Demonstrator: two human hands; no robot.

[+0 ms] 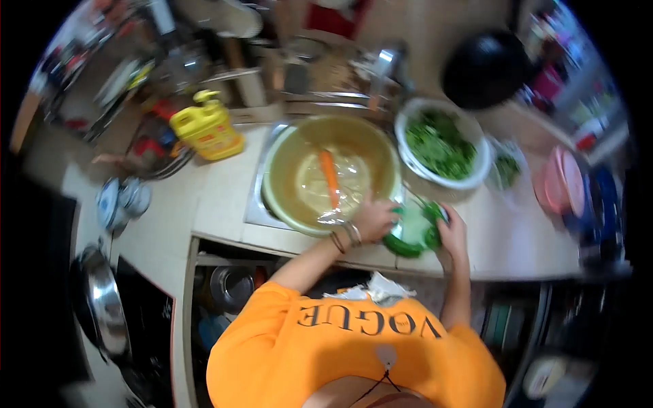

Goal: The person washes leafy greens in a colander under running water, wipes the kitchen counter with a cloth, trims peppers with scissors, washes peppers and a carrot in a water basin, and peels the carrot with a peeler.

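At the near right rim of a large yellow-green basin (274,183), my left hand (371,219) is curled, with bracelets at its wrist. A bit of green shows at its fingertips, too blurred to name. Water and an orange carrot (329,178) are in the basin. To the right, my right hand (454,232) closes on a glossy green pepper (433,212). Between the hands a pale, translucent green thing (412,223) is smeared by motion. More green, pepper-like pieces (403,246) lie along its lower edge by the counter's front.
Behind my right hand stands a white bowl (481,178) of leafy greens (442,146). Right of it are a bag of greens (506,170) and pink containers (559,182). A yellow pump bottle (208,129) stands left. A dark pan (487,69) is at the back; a faucet (386,66) rises behind the basin.
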